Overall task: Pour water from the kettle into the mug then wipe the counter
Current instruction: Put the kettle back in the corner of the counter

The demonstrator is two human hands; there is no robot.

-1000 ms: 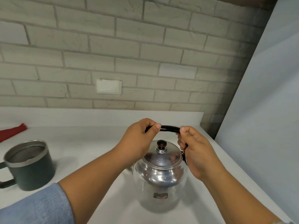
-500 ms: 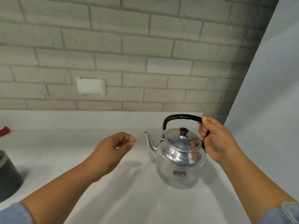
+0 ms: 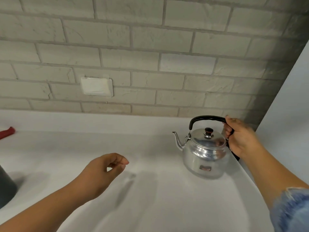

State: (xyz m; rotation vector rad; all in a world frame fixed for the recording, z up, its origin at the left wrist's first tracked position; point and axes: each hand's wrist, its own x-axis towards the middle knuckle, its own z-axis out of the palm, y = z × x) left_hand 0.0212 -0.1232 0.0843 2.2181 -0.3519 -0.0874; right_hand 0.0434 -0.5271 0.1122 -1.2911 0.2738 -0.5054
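A shiny steel kettle (image 3: 204, 154) with a black arched handle and a black lid knob stands on the white counter (image 3: 150, 190) at the right, spout pointing left. My right hand (image 3: 240, 138) grips the right end of the handle. My left hand (image 3: 103, 171) hovers over the middle of the counter, fingers loosely curled, holding nothing. Only the dark side of the mug (image 3: 5, 186) shows at the left edge. A red cloth (image 3: 7, 132) lies at the far left by the wall.
A grey brick wall (image 3: 150, 56) with a white blank plate (image 3: 97, 86) runs behind the counter. A pale panel (image 3: 287, 106) closes off the right side next to the kettle.
My left hand let go of the kettle handle and pulled back to the left. The view shifted, so the kettle now sits further right and the mug has slid almost out of frame.
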